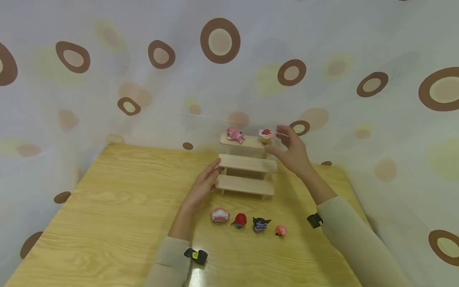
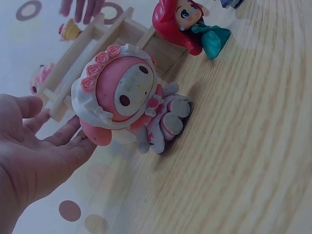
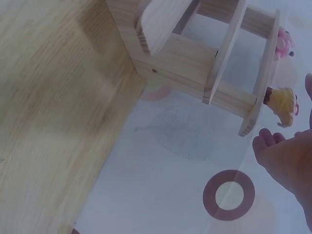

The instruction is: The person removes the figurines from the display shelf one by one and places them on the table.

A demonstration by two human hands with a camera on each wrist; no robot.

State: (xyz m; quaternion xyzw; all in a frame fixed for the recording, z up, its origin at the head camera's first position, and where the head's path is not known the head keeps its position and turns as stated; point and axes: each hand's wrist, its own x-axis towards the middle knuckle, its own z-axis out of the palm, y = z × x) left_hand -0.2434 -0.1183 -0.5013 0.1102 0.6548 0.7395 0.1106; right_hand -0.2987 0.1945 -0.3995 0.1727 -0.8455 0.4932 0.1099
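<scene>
The cupcake figure (image 1: 266, 136) stands at the right end of the top step of the 3-step wooden stand (image 1: 246, 163), with the right hand (image 1: 292, 149) just beside it, fingers spread wide and loosely bent, holding nothing; whether a fingertip touches the figure cannot be told. A pink bear figure (image 1: 235, 134) lies at the left end of the same top step. The left hand (image 1: 203, 185) rests against the stand's left end, fingers straight along the lower 2 steps. In front of the stand, on the wooden table (image 1: 107, 215), 4 small figures sit in a row: a pink hooded doll (image 1: 220, 215), a red-haired doll (image 1: 239, 220), a dark figure (image 1: 261, 224) and a small pink figure (image 1: 281, 230). From the left wrist, the left hand (image 2: 34, 156) lies open with fingers extended beside the stand (image 2: 92, 63), the pink hooded doll (image 2: 124, 100) close in front and the red-haired doll (image 2: 187, 24) beyond it. From the right wrist, the stand (image 3: 209, 63) is seen from its right side, the cupcake figure (image 3: 282, 103) on its top step, and the right hand (image 3: 287, 158) near it, fingers apart and not closed on anything.
</scene>
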